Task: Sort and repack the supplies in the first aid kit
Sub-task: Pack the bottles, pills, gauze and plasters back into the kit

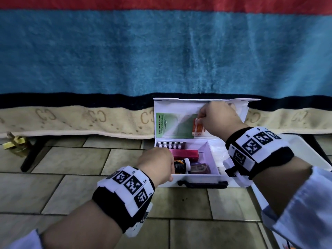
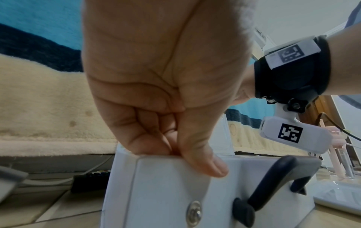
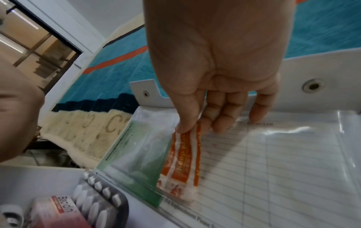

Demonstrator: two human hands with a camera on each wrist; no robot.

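The white first aid kit (image 1: 197,180) stands open on the tiled floor, its lid (image 1: 167,106) upright against the bed. My right hand (image 1: 201,119) pinches orange-and-white plaster strips (image 1: 197,128) between thumb and forefinger at the lid's clear pocket (image 3: 293,138), beside a green leaflet (image 1: 161,125). In the right wrist view the plaster strips (image 3: 183,157) hang from my right hand (image 3: 187,128). My left hand (image 1: 158,164) grips the kit's front left corner (image 2: 156,192), thumb on the front wall. Inside lie a blister pack (image 1: 170,145), a pink box (image 1: 185,154) and a dark bottle (image 1: 181,166).
A blue, black and cream blanket (image 1: 161,60) hangs down behind the kit. A white tray (image 1: 305,146) lies to the right of the kit, partly under my right wrist. A brass padlock (image 1: 16,144) and a black bed leg (image 1: 30,155) are at the left. The kit's dark handle (image 1: 201,185) faces me.
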